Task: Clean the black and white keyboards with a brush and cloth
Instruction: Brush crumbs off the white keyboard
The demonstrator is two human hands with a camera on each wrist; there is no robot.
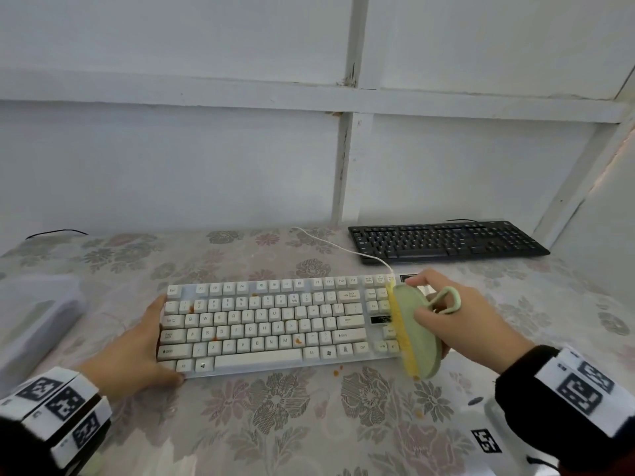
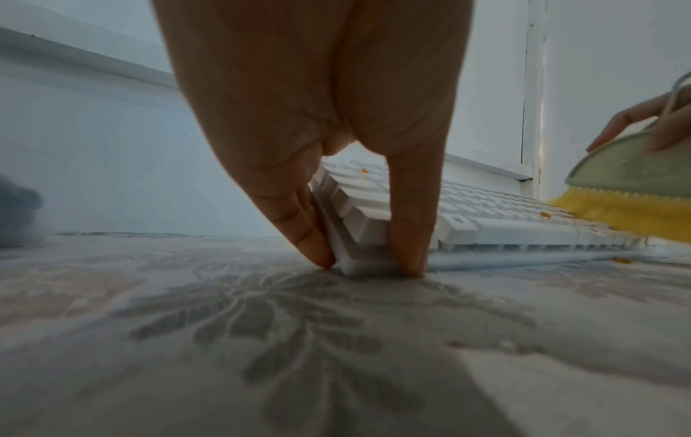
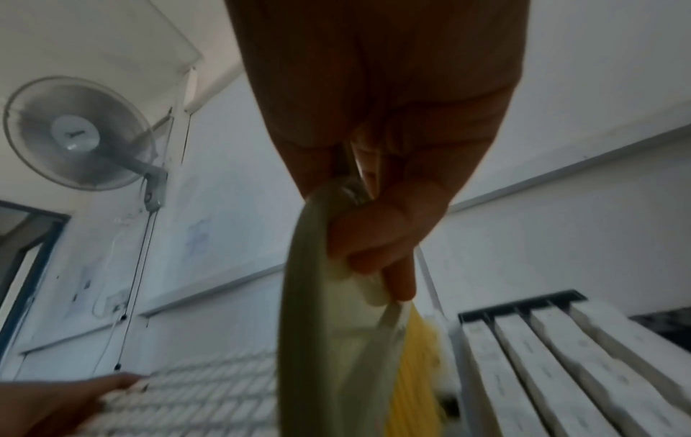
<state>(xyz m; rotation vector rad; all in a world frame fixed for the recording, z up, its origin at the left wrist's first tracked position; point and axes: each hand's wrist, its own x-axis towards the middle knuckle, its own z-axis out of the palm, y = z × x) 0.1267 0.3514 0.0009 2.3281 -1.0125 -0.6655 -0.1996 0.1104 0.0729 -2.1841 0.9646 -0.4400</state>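
The white keyboard (image 1: 271, 324) lies in the middle of the floral-clothed table, with orange crumbs (image 1: 298, 340) on several keys. My left hand (image 1: 156, 338) braces its near-left corner: straight fingers (image 2: 299, 224) press the left end and the thumb (image 2: 411, 221) presses the front edge. My right hand (image 1: 426, 314) grips a pale green brush (image 1: 417, 338) with yellow bristles (image 2: 628, 213), tilted on edge over the keyboard's right end. The same brush (image 3: 318, 325) fills the right wrist view. The black keyboard (image 1: 446, 240) sits at the back right. I see no cloth.
A translucent plastic box (image 1: 34, 314) stands at the left edge. The white cable (image 1: 343, 247) runs from the white keyboard towards the wall. Loose crumbs (image 1: 336, 372) lie on the tablecloth (image 1: 275, 424) in front. A wall fan (image 3: 78, 133) hangs high up.
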